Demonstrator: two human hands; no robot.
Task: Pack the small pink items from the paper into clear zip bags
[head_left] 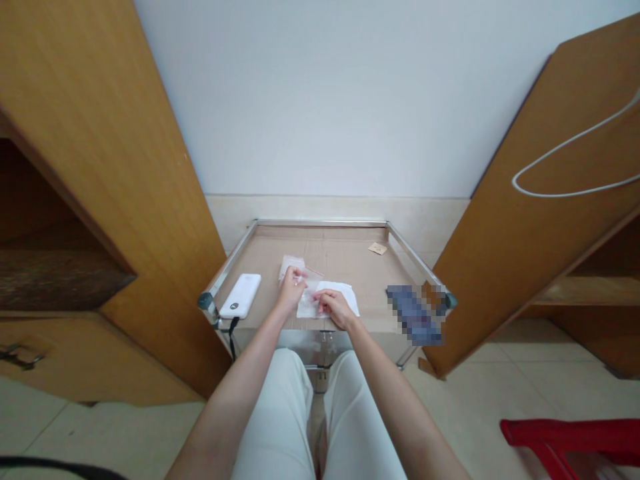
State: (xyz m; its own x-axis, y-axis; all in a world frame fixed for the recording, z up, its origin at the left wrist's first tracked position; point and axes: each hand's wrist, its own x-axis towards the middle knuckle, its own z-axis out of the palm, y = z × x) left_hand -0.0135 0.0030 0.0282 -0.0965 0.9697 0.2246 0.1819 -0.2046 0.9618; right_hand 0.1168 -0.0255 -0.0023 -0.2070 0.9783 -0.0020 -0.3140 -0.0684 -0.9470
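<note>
My left hand [291, 288] pinches a small, thin translucent plastic bag [313, 274] above the middle of the table. Close to its right, my right hand [336, 307] has its fingers curled together at the lower side of the bag; what they hold, if anything, is too small to make out. Beneath both hands lies a white sheet of paper or tissue [349, 293], partly covered by the right hand. Just behind my left hand rests a stack of pale, filmy pieces [290, 263], whose kind I cannot tell.
A white power bank [242, 296] with a black strap lies on the left of the low metal-framed table [270, 241]. A small tan packet [377, 249] lies back right; a blurred dark blue item [414, 313] lies front right. Wooden cabinets flank the table. A red stool [575, 433] stands lower right.
</note>
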